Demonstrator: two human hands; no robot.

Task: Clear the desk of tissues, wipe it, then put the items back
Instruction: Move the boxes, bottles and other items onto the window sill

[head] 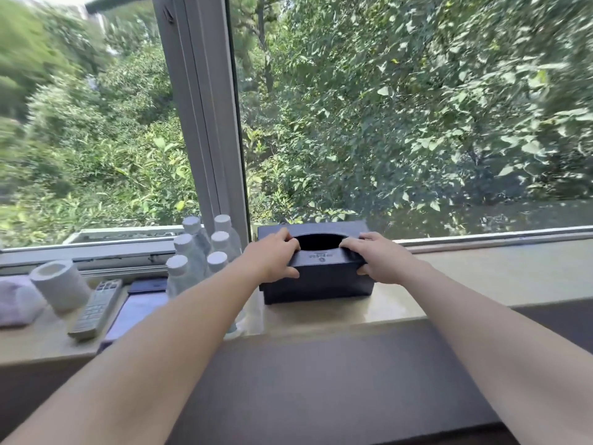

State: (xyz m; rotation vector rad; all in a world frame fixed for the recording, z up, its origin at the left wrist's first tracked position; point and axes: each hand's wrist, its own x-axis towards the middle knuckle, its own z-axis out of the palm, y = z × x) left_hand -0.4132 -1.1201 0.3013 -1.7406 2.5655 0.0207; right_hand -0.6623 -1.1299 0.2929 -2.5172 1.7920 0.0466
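A dark navy tissue box with an oval opening on top stands on the pale stone windowsill, against the window. My left hand grips its left end, fingers over the top edge by the opening and thumb on the front face. My right hand grips the right end the same way. No tissue shows in the dark opening. A dark desk top lies below the sill in the foreground.
Left of the box stands a cluster of several white-capped water bottles. Further left lie dark and lilac booklets, a grey remote control, a white paper roll and a pale cloth. The window glass rises right behind.
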